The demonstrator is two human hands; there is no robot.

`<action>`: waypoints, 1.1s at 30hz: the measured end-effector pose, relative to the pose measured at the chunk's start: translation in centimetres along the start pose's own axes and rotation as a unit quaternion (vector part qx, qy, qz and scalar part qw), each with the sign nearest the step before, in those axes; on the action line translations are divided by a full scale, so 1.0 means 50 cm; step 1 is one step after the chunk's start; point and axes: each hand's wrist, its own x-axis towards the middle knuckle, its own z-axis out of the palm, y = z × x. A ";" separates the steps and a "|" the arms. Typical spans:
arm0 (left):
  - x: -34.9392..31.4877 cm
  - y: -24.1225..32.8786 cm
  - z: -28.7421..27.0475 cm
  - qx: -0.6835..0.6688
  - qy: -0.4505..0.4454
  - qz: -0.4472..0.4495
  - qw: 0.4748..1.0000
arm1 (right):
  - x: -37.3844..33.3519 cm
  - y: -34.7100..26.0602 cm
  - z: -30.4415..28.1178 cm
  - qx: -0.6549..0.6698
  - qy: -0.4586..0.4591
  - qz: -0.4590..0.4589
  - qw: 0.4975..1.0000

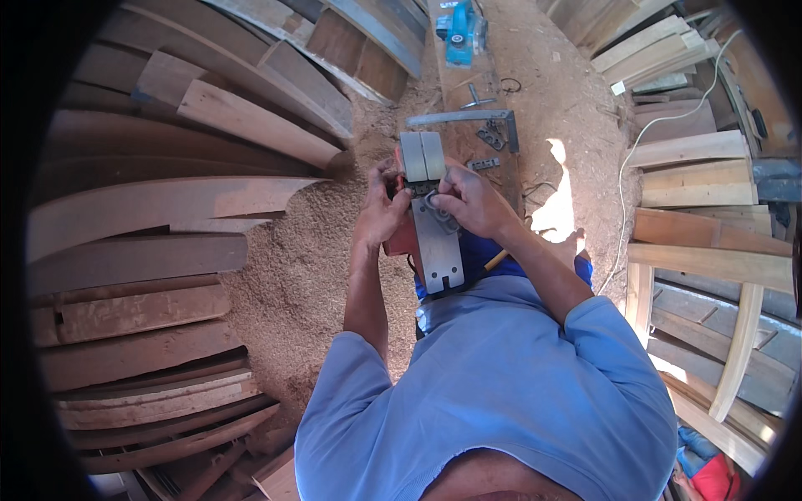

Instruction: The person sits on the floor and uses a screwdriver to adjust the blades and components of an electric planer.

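Observation:
An electric hand planer (pixel 439 255) with a red body lies sole-up in front of my lap, its grey metal sole plates facing me. My left hand (pixel 386 209) grips its left side, the thumb by the gap between the two plates. My right hand (pixel 476 202) is closed at the right of that gap, its thumb and fingers bent together over a small greyish metal piece that I cannot make out. The hand covers part of the blade area.
On the board ahead are a metal square (pixel 468 117), a T-handled wrench (pixel 476 99), small metal parts (pixel 491 136) and a blue planer (pixel 459 40). Timber stacks (pixel 142 259) line the left, more planks (pixel 697 184) the right. A white cord (pixel 628 196) runs along the right.

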 end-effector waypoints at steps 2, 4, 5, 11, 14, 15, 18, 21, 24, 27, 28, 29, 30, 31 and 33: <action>0.001 -0.001 0.001 0.002 0.002 0.003 1.000 | -0.001 0.006 0.004 0.002 0.011 0.000 1.000; 0.001 -0.006 -0.001 0.006 0.004 0.002 1.000 | -0.002 -0.004 0.003 -0.027 0.028 -0.039 0.998; 0.001 -0.008 -0.001 0.008 0.005 0.002 1.000 | -0.004 -0.011 0.003 -0.042 0.037 -0.058 0.997; 0.003 -0.013 0.002 0.003 0.014 0.004 1.000 | -0.011 -0.028 0.023 -0.027 0.084 -0.022 0.996; 0.004 -0.015 0.000 0.002 0.017 0.002 1.000 | -0.006 -0.023 0.032 -0.050 0.089 -0.074 0.992; 0.004 -0.016 0.000 0.001 0.017 0.001 1.000 | -0.007 -0.025 0.033 -0.054 0.086 -0.071 0.992; 0.005 -0.014 0.000 0.005 0.014 -0.004 1.000 | -0.012 -0.026 0.038 -0.075 0.091 -0.085 0.989; 0.004 -0.007 0.001 -0.004 0.011 -0.016 1.000 | -0.017 -0.007 0.048 -0.105 0.116 -0.119 0.981; 0.004 -0.015 0.000 -0.041 0.014 -0.013 0.999 | -0.026 -0.009 0.051 -0.128 0.117 -0.092 0.980; 0.004 -0.039 -0.003 -0.044 0.032 0.029 0.998 | -0.036 -0.014 0.055 -0.183 0.118 -0.024 0.976; 0.004 -0.042 -0.002 -0.047 0.046 0.037 0.997 | -0.039 -0.014 0.056 -0.200 0.114 0.012 0.973; 0.004 -0.046 -0.001 -0.051 0.059 0.045 0.996 | -0.040 -0.015 0.056 -0.217 0.110 0.047 0.969; 0.003 -0.040 0.002 -0.077 0.058 0.041 0.995 | -0.041 -0.016 0.055 -0.222 0.103 0.064 0.968; 0.000 -0.033 0.005 -0.103 0.056 0.037 0.992 | -0.041 -0.018 0.052 -0.227 0.096 0.081 0.966; -0.001 -0.030 0.006 -0.145 0.055 0.034 0.987 | -0.042 -0.019 0.052 -0.236 0.089 0.096 0.963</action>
